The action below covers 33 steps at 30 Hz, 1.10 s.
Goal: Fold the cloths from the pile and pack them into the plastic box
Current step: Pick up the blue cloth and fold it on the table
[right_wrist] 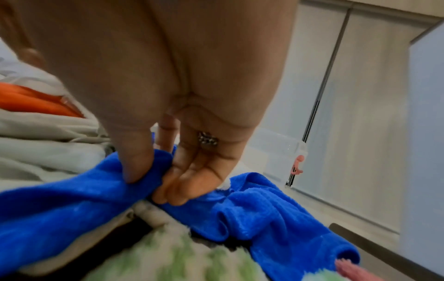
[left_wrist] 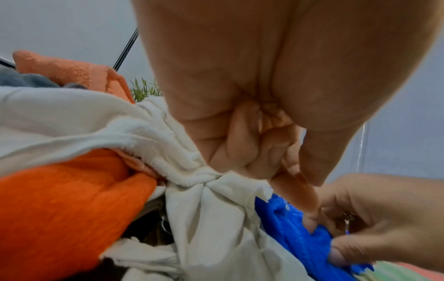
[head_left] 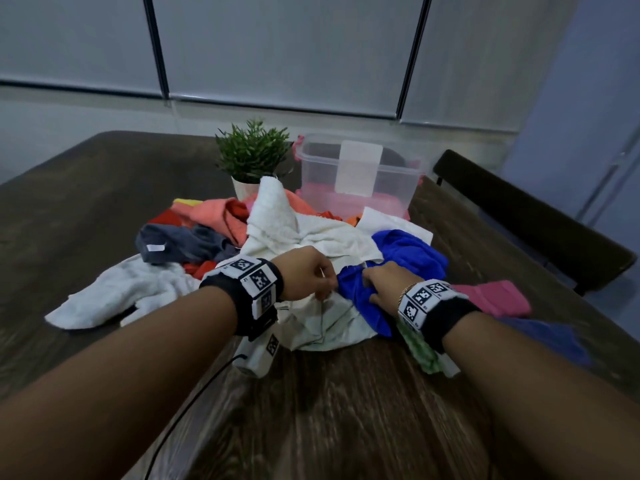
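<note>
A pile of cloths lies mid-table, with a crumpled white cloth on top and a bright blue cloth at its right. My left hand grips a bunched part of the white cloth, and one of its fingers reaches down onto the blue cloth. My right hand pinches an edge of the blue cloth between thumb and fingers. Behind the pile stands the clear plastic box with pink cloth in its bottom.
A potted plant stands left of the box. Orange, grey and white cloths spread to the left. A pink cloth and a green-white cloth lie right. A chair lines the table's right edge.
</note>
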{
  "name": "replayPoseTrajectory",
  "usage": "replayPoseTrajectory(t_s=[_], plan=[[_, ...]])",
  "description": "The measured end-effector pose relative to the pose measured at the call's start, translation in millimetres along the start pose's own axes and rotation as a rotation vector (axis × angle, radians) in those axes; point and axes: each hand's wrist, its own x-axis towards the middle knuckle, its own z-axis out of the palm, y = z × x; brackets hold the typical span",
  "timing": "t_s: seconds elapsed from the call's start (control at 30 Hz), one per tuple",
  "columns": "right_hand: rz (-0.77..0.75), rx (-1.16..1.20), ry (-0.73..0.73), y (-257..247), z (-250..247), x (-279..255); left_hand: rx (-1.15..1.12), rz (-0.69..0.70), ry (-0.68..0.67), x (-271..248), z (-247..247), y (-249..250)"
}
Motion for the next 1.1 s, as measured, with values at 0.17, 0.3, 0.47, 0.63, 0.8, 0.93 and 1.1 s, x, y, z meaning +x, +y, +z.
replayPoseTrajectory(t_s=[0.17,0.3,0.47,0.63,0.8,0.93,1.1], plan=[[0.036,0.124,0.133,0,-15,-1,0.012,-0.028,0.01,3,5,9],[0.027,0.22,0.326,-12,-43,-5,-0.007,-0.064,0.039,8,10,22],[-0.073,0.21,0.486,-24,-76,-8,-0.288,-0.049,0.259,15,8,32],[-0.069,0.299,0.515,-15,-102,-11,-0.321,0.03,0.413,14,-16,27],[-0.053,0.449,0.51,4,-109,-14,-0.642,0.045,0.525,0,-40,29],[-0.146,0.571,0.502,1,-111,-23,-0.743,0.058,0.583,-2,-55,35],[-0.193,0.423,0.428,4,-110,-23,-0.693,0.073,0.67,6,-76,44]])
